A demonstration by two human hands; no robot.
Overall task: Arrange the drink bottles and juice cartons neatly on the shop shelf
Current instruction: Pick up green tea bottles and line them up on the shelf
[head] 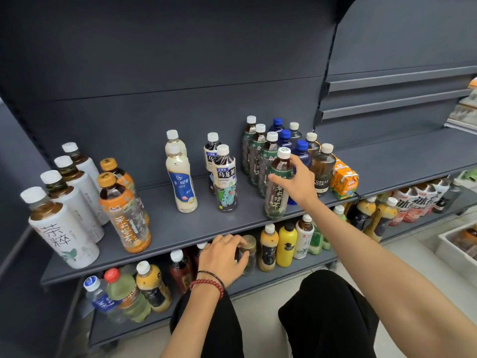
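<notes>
My right hand (296, 183) grips a green-labelled tea bottle (277, 187) that stands near the front edge of the grey shelf (180, 233), at the head of a row of like bottles (258, 156). Blue-capped bottles (300, 151) stand just behind my hand. My left hand (223, 257) grips a clear bottle with a gold cap (248, 254) on the lower shelf. Orange juice cartons (344, 180) sit at the shelf's right end. Oolong tea bottles (224, 179), milk tea bottles (180, 177), orange-labelled bottles (124, 210) and white-labelled bottles (62, 223) stand further left.
The lower shelf (284, 276) holds mixed bottles, among them yellow ones (285, 245) and a red-capped one (121, 290). The neighbouring shelf unit (413, 156) on the right has more drinks beneath. A white crate (454, 244) sits on the floor at right. My knees are below.
</notes>
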